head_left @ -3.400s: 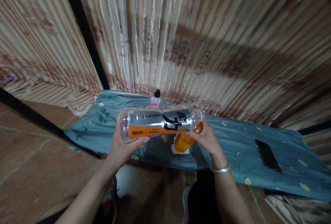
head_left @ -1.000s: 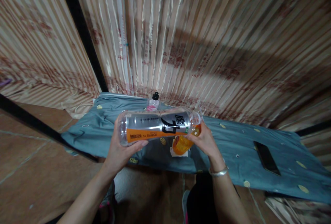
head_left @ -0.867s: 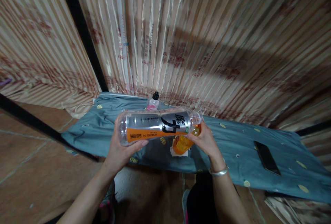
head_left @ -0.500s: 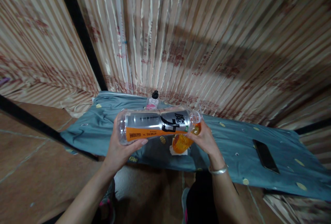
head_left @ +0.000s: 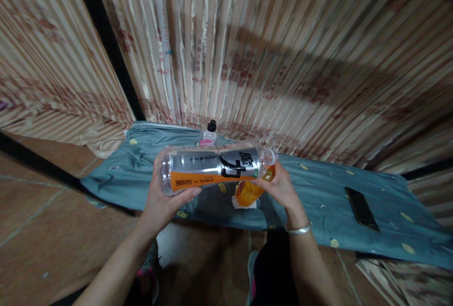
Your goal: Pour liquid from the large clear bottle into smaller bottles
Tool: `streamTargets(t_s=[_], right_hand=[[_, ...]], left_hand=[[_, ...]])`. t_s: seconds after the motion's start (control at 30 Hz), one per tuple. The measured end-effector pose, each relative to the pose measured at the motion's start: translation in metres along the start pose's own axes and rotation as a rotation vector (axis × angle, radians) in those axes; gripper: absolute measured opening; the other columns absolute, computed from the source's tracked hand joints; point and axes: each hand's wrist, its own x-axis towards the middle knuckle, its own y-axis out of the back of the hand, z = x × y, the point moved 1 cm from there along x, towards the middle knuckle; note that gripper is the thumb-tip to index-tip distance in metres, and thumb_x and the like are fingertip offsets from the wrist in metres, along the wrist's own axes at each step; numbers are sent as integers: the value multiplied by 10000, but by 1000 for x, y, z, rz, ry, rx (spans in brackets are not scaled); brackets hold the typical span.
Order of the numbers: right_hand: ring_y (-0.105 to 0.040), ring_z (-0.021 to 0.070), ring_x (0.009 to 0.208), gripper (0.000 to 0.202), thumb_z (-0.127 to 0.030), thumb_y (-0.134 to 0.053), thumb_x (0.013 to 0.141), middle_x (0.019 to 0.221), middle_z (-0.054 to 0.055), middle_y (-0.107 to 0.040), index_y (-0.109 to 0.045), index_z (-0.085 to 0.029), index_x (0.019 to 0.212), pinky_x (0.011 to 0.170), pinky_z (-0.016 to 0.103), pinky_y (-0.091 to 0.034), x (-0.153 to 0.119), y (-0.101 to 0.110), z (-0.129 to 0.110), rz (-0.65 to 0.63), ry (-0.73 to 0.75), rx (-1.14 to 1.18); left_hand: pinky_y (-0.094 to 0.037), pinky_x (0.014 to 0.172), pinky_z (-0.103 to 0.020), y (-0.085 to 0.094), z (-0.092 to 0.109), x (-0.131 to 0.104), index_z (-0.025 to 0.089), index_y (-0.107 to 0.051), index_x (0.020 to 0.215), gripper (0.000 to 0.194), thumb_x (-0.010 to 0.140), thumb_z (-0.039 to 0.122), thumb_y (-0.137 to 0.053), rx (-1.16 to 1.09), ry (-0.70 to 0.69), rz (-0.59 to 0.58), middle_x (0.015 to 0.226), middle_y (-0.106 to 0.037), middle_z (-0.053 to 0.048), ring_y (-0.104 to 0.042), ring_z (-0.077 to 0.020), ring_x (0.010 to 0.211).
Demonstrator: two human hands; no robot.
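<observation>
A clear plastic drink bottle point(head_left: 208, 164) with a silver, orange and black label lies nearly level in front of me, its neck to the right. My left hand point(head_left: 159, 207) is closed round its base end, thumb along the near side. My right hand point(head_left: 281, 186) is closed at the other end, round the upper part of a bottle of orange liquid point(head_left: 247, 194), where the two necks come together. The orange bottle leans, its base at a white tissue point(head_left: 235, 203). Fingers and the clear bottle hide the mouths, so I cannot tell whether liquid flows.
A teal cloth point(head_left: 318, 202) covers the low bench-like surface. Behind the bottles stands a small pump bottle point(head_left: 208, 138) with a black top. A dark phone point(head_left: 361, 209) lies at the right. Striped curtains point(head_left: 219, 61) hang at the back, beside black poles point(head_left: 109, 42).
Both hands keep their hold on the bottles, almost unmoved. The view has shifted slightly, so the bench and phone appear a little higher.
</observation>
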Motion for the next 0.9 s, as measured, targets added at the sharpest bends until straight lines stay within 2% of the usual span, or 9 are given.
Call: streamTargets(t_s=[0.13, 0.33, 0.53, 0.67, 0.9], right_hand=[[-763, 397, 1194, 828, -635, -917, 707, 1297, 124, -818, -667, -239, 1390, 1076, 557, -584, -1, 2, 2, -26, -5, 12], [-774, 402, 1144, 852, -690, -903, 714, 1226, 121, -832, -677, -234, 1397, 1039, 537, -603, -3, 5, -2, -61, 3, 12], [-758, 409, 1180, 832, -716, -847, 771, 1263, 140, -814, -671, -229, 1422, 1045, 534, -601, -4, 4, -6, -35, 26, 30], [-766, 404, 1154, 833, -733, -825, 789, 1260, 133, -818, -664, -239, 1440, 1025, 533, -608, -4, 4, -5, -29, 33, 10], [-763, 406, 1175, 859, -780, -792, 807, 1241, 132, -824, -649, -243, 1462, 1019, 521, -611, -3, 4, -3, -36, 27, 8]], left_hand=[[-572, 1183, -556, 1, -3, 0, 211, -534, 1492, 1119, 517, 453, -1026, 4, -23, 7, 1469, -695, -166, -702, -405, 1365], [-525, 1232, -581, 4, -3, 0, 208, -552, 1507, 1119, 531, 486, -1024, 27, -11, -1, 1524, -658, -171, -658, -418, 1421], [-528, 1223, -607, 3, -3, 1, 205, -542, 1503, 1138, 509, 478, -1024, 12, -17, -4, 1505, -668, -180, -674, -428, 1395], [-561, 1197, -555, 4, -4, 0, 237, -570, 1479, 1052, 555, 462, -1017, 48, -59, -1, 1451, -692, -139, -699, -393, 1358], [-566, 1196, -544, 4, -7, 0, 245, -563, 1496, 1075, 551, 478, -1020, 48, -47, -8, 1489, -683, -139, -693, -392, 1379]])
